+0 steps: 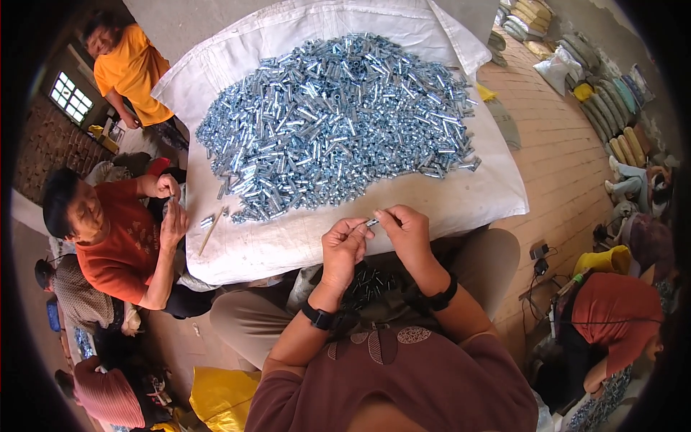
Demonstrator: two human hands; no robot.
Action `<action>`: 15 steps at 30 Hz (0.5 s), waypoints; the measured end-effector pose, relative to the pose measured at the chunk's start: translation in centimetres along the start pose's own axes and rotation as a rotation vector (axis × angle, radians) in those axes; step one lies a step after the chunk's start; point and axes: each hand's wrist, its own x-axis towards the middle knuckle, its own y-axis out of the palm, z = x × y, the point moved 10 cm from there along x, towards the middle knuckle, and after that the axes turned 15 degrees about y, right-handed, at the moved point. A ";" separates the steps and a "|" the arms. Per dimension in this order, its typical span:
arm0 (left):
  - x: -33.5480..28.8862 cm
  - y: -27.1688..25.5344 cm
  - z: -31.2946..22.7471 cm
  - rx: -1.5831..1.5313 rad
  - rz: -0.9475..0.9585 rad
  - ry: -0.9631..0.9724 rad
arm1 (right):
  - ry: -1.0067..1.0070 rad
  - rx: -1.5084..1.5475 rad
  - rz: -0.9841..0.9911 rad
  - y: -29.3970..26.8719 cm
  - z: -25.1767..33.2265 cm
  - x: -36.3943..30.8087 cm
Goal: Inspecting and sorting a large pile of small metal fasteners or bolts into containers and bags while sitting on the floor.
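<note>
Just in front of the table's near edge, my left hand point(345, 248) and my right hand point(405, 230) meet, both closed. Between their fingertips is a small shiny metal sleeve point(371, 222), pinched from both ends; my fingers cover part of it. Beyond them, a large heap of similar blue-silver metal sleeves and small fittings point(331, 122) covers much of the cloth-covered table point(475, 198). Below my hands, several dark slim pieces point(371, 284) lie in my lap, partly hidden by my wrists.
A thin wooden stick point(211, 232) and a few loose sleeves point(208, 221) lie at the table's left corner. There a person in a red shirt point(129, 237) works closely. Another person in orange point(137, 72) stands behind. Stacked sacks point(612, 108) line the right wall; cables point(536, 277) hang nearby.
</note>
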 end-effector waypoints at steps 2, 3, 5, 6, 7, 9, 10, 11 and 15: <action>0.0 0.0 0.0 0.023 0.006 0.001 | 0.096 -0.002 0.056 0.2 -0.9 0.4; 0.0 -0.1 0.0 0.023 0.006 0.001 | 0.191 -0.004 0.112 0.7 -1.8 0.6; -0.1 -0.4 0.0 0.088 -0.008 0.025 | 0.122 -0.090 0.069 0.5 -0.7 0.3; -0.1 -0.3 0.2 0.087 -0.005 0.025 | 0.052 -0.176 0.024 0.3 0.1 0.0; -0.1 -0.3 0.2 0.101 -0.014 0.047 | 0.051 -0.176 0.021 0.5 0.1 -0.2; -0.3 -0.2 0.3 0.116 -0.022 0.069 | -0.267 -0.306 -0.181 0.2 3.0 -2.1; -0.4 -0.2 0.1 0.129 -0.052 0.107 | -0.250 -0.341 -0.174 0.5 2.9 -2.3; -0.4 -0.3 -0.2 0.142 -0.082 0.146 | -0.250 -0.341 -0.173 0.8 2.7 -2.5; -0.4 -0.9 0.2 0.179 -0.146 0.187 | -0.294 -0.422 -0.212 2.1 2.8 -2.8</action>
